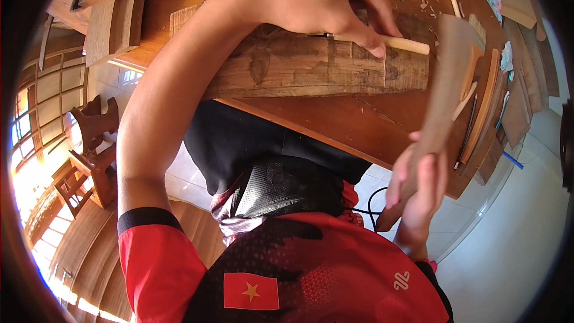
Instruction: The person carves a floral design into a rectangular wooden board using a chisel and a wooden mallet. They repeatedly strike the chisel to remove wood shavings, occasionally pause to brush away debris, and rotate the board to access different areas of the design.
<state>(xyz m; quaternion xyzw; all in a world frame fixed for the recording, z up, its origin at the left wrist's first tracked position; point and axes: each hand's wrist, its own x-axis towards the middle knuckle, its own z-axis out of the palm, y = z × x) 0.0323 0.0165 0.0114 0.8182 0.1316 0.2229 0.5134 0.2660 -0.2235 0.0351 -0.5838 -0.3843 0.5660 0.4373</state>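
Note:
A rough brown wooden board (317, 78) lies across the near part of the table, with carved lines on its face. Above it, my left hand (323, 3) is closed on a chisel (412, 45) whose pale wooden handle points right. The dark metal end of the chisel shows left of my thumb, low over the board; its tip is hidden. On the right, my right hand (418, 182) is wrapped round the lower part of a long wooden mallet (445, 78). The mallet rises upright beside the board's right end, slightly blurred and apart from the chisel.
Wood chips (421, 5) litter the reddish-brown table (335, 121). Pale-handled tools, a dark pencil-like stick (468, 128) and curved wooden strips (485, 104) lie along the right. Wooden pieces (116, 18) are stacked at the far left. A blue pen (512, 161) juts out at the right.

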